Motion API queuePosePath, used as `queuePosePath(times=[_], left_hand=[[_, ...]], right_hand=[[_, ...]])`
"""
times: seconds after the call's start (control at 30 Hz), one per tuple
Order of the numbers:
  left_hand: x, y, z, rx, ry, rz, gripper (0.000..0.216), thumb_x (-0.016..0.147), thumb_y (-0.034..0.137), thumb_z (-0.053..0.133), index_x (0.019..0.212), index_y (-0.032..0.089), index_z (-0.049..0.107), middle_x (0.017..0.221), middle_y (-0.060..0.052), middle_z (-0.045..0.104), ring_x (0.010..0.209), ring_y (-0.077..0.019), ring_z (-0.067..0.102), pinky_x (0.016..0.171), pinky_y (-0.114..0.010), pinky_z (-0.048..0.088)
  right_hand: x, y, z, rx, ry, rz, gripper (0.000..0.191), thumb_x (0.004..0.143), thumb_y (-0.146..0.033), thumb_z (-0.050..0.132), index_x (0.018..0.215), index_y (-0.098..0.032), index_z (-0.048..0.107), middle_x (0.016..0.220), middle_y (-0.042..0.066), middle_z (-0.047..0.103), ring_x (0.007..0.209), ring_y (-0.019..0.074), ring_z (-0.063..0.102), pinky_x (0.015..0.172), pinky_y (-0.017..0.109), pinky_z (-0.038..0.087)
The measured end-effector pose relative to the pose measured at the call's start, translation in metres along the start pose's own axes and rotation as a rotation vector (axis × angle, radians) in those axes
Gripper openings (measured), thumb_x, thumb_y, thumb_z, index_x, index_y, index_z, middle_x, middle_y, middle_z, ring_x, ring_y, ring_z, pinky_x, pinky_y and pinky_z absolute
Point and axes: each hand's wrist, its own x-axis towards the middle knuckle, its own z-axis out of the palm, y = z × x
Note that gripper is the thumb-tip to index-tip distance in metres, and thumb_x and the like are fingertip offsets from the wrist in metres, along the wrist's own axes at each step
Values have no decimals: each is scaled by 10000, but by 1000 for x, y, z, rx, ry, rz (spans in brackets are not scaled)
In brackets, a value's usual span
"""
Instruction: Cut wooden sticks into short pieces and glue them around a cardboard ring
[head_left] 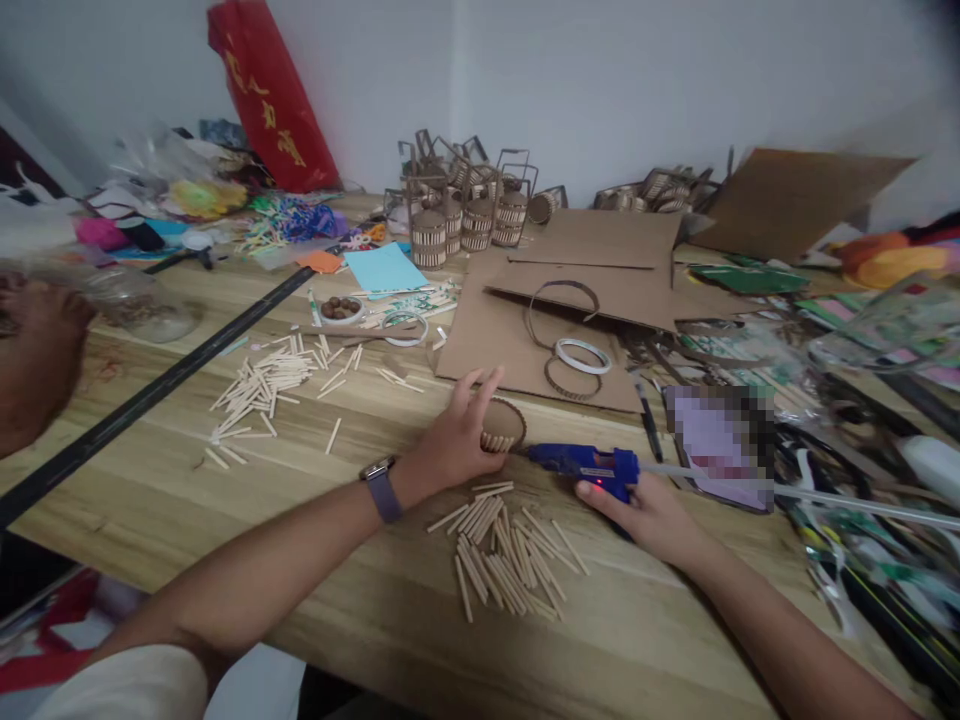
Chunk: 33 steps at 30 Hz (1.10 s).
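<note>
My left hand (457, 435) grips the near left side of a small round cardboard piece (504, 418), thumb low and fingers raised behind it. A row of short pale sticks stands along its near rim. In my right hand (656, 515) is a blue hot glue gun (581, 465), its nozzle pointing left, close to the round piece; I cannot tell whether they touch. A red light glows on the gun, and a long glue stick (810, 493) runs out of its back. Just below both hands lies a loose heap of short wooden sticks (510, 560).
Further left is another stick pile (262, 390). Cardboard sheets (480, 300) carry a white tape ring (583, 356). Finished small stick baskets (476, 225) stand at the back. A phone-like device (720, 450) with a blurred screen lies right. Another person's hand (45, 320) is at far left.
</note>
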Motion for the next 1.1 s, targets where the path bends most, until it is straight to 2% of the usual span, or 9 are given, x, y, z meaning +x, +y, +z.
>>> queuePosePath(times=[0.3,0.5,0.8,1.1], left_hand=[[0,3,-1,21,7,9,1017,655,166,689,1484,215,100,1463,-158,209,1380,-294,258,1131,-448,284],[1,2,-1,11,6,8,1016,652,164,704,1478,221,116,1467,-156,206,1370,-304,272,1130,-460,278],[0,1,-1,3,6,30,1015,650,148,690,1479,219,108,1462,-153,214,1377,-302,254,1131,-467,272],[0,2,-1,19,3,19,999,655,155,684,1480,208,122,1461,-154,218,1366,-290,281,1125,-443,294]], right_hand=[[1,-6,0,-48,2,-20,402,792,-559,508,758,-199,684,675,29,683,609,208,605,567,318,515],[1,-3,1,-65,29,-20,399,780,-553,511,797,-196,686,707,44,699,600,218,614,558,325,513],[2,-6,1,-111,20,-28,423,793,-550,486,843,-195,708,735,61,718,642,242,652,599,352,535],[0,-8,2,-103,5,-43,414,822,-520,474,929,-202,717,871,58,753,779,259,692,702,364,565]])
